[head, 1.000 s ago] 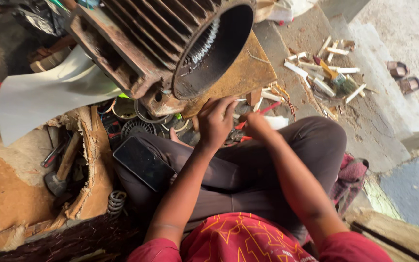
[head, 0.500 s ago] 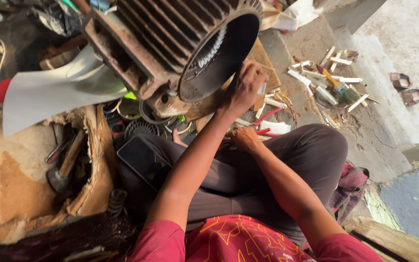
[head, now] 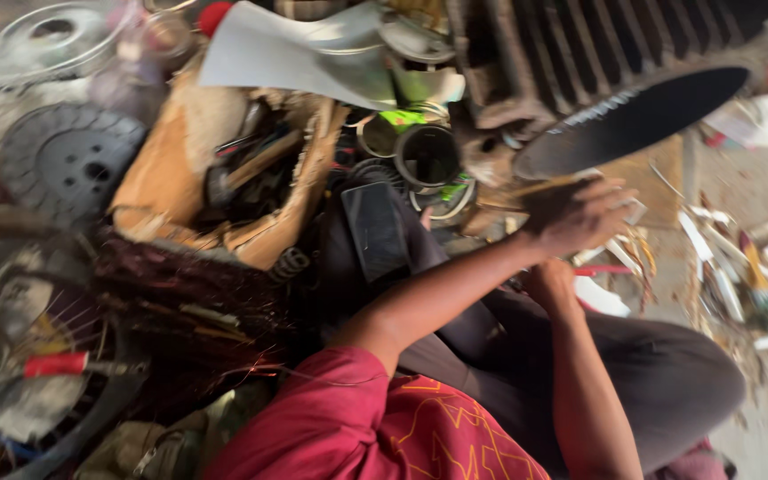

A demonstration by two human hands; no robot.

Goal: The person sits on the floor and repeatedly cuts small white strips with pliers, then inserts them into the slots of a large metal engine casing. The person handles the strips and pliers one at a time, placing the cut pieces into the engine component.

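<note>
A big rusty finned motor housing [head: 571, 62] lies on its side, its dark open end [head: 633, 120] turned toward me. My left hand [head: 580, 213] reaches out to the lower rim of that opening with bent fingers; blur hides whether it grips anything. Just below and behind the left forearm, my right hand [head: 548, 280] hovers over my dark trousers [head: 668, 382], next to a thin red piece [head: 599, 269]. Its fingers are hidden. A dark phone [head: 375, 231] rests on my lap.
A torn cardboard box [head: 180, 169] with a hammer and tools sits left of my knee, a white fan blade [head: 304, 53] above it. Round tins [head: 426, 156] stand by the motor. White strips and a brush [head: 762, 293] litter the floor at right. Discs and wire scrap [head: 68, 160] fill the left.
The view has swung left and down, so the motor now sits at upper right. My left hand stays at the opening's rim; the right hand has stayed low near my knee.
</note>
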